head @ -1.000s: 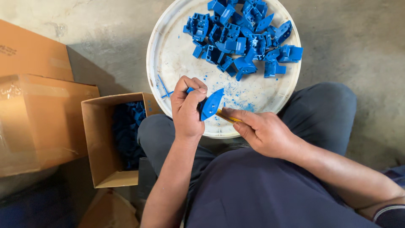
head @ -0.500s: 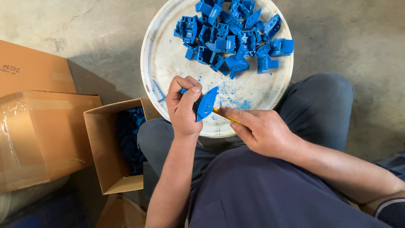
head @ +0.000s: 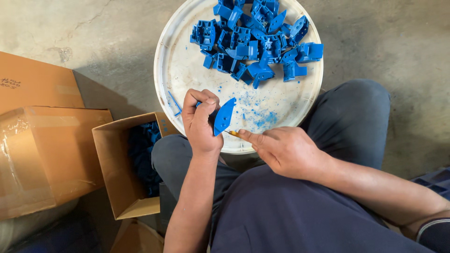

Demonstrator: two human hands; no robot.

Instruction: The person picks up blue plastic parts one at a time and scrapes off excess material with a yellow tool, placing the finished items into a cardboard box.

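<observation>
My left hand (head: 200, 122) grips a blue plastic part (head: 223, 116) with a curved fin, held over the near rim of a round white tray (head: 187, 75). My right hand (head: 281, 149) holds a small yellow-handled blade (head: 231, 133) whose tip touches the part's lower edge. A pile of several similar blue plastic parts (head: 255, 42) lies at the far side of the tray. Blue shavings (head: 258, 115) speckle the tray near my hands.
An open cardboard box (head: 117, 173) holding blue parts (head: 143, 150) stands at my left knee. A larger taped carton (head: 44, 159) and another carton (head: 37, 79) lie further left. Concrete floor (head: 398, 42) surrounds the tray. My legs flank the tray.
Both hands hold the same grips; the blue part has turned slightly in my left hand. The view has shifted a little, so the tray sits higher in frame.
</observation>
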